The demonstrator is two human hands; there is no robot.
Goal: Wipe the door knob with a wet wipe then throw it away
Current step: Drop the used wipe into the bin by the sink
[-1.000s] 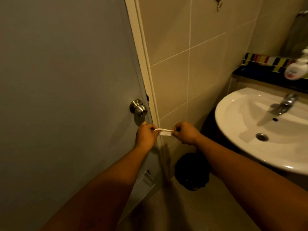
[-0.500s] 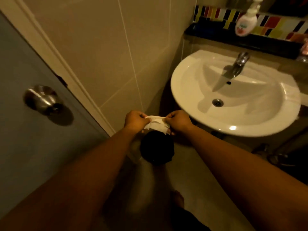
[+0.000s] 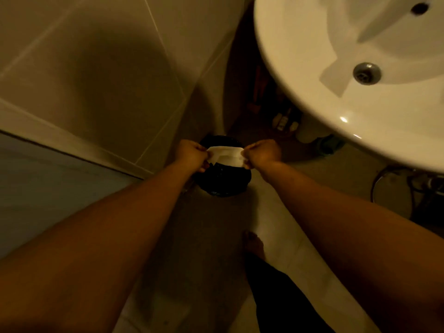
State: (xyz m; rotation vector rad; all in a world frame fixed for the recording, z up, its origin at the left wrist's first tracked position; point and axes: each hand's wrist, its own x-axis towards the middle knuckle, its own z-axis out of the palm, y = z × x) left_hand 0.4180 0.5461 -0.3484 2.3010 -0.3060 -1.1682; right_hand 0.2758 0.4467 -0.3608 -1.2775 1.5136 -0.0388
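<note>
A white wet wipe (image 3: 225, 155) is stretched flat between my two hands. My left hand (image 3: 191, 155) pinches its left end and my right hand (image 3: 263, 153) pinches its right end. Directly below the wipe stands a small bin lined with a black bag (image 3: 222, 180) on the floor, against the wall corner. The door knob is out of view; only the lower grey door face (image 3: 48, 188) shows at the left.
A white basin (image 3: 360, 104) with a metal drain overhangs at the upper right. Small bottles and items (image 3: 284, 121) sit on the floor under it. Tiled wall (image 3: 108, 68) runs along the left. My bare foot (image 3: 253, 243) stands on the floor tiles.
My view has swung down and right, away from the door knob, to the bin. Both hands carried the wipe from beside the door to above the bin and spread it wider.
</note>
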